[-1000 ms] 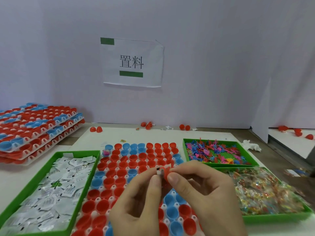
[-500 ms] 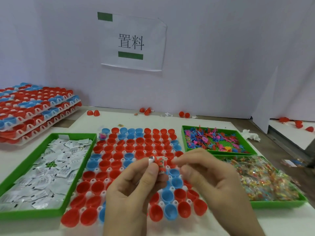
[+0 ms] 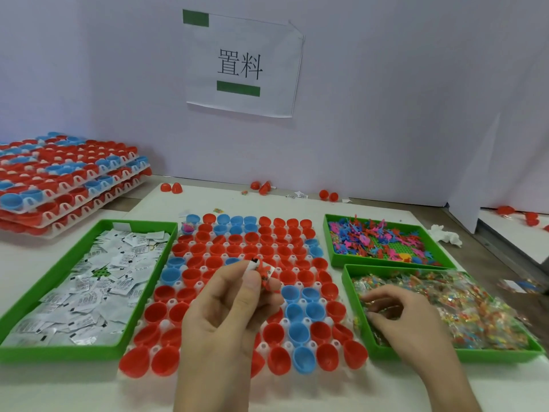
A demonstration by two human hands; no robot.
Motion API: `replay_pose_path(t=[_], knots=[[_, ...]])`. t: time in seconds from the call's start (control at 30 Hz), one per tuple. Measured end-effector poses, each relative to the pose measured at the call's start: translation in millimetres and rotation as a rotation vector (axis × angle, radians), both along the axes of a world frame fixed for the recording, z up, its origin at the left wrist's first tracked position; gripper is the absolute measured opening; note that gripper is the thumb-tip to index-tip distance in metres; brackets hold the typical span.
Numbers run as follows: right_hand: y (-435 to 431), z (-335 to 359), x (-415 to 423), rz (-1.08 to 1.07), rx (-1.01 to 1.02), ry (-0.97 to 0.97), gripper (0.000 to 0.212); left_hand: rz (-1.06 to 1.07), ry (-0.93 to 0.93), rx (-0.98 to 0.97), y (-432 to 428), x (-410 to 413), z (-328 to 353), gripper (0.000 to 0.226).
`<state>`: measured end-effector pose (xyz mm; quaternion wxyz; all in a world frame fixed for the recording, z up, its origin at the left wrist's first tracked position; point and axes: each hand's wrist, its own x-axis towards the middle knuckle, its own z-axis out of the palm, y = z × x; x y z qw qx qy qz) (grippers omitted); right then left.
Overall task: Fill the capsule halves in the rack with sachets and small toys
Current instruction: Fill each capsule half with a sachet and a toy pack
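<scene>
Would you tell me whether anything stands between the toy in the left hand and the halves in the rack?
Nothing visible does. The left hand pinches the toy and a sachet above the rack, open halves lie around it, and the right hand is aside in the packet tray.

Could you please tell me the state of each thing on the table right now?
Left hand: pinching a sachet and red toy.
Right hand: fingers curled among packets, grasp unclear.
Capsule halves: open side up, mostly empty.
Sachet tray: full.
Toy tray: full.
Packet tray: full.
Spare racks: stacked.
</scene>
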<state>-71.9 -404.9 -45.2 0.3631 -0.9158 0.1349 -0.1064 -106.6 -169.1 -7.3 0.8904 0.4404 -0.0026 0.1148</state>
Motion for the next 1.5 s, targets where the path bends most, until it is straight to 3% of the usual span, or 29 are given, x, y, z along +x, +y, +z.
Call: replay_pose_path(t=[0.2,0.37,0.47,0.57,0.77,0.87,1.1,1.27,1.5], knots=[[3.1,0.7,0.3,-0.041,0.103,-0.144,0.036,0.011,-0.015,0.04,-1.1,-1.5,-0.2,0.022],[11.4,14.0,-6.5,-0.109,0.21,-0.433,0.034,0.037,-0.079,0.154,-1.4,-1.9,-1.1,0.025],[39.3,35.9,-20.1,0.095,0.387,-0.642,0.028,0.05,-0.14,0.259,-4.8,-4.1,1.1,0.026],[79.0,51.5,-31.6,0.344,0.575,-0.718,0.021,0.044,-0.193,0.349,-10.6,-8.8,4.5,0.027],[102.9,62.3,-41.8,0.488,0.778,-0.601,0.008,0.008,-0.232,0.432,-5.0,-15.5,6.5,0.036],[99.1,61.1,-41.4,0.505,0.792,-0.558,0.015,0.008,-0.251,0.48,-1.1,-15.1,6.3,0.043],[92.6,65.8,-43.2,0.581,0.766,-0.478,0.009,0.021,-0.326,0.634,9.1,-13.9,0.6,0.026],[92.6,70.5,-44.8,0.697,0.748,-0.308,0.027,0.029,-0.287,0.57,19.0,-8.3,-6.7,0.021],[105.5,66.9,-42.3,0.711,0.839,-0.475,0.021,-0.113,-0.291,0.37,22.6,-6.4,-3.1,0.036]])
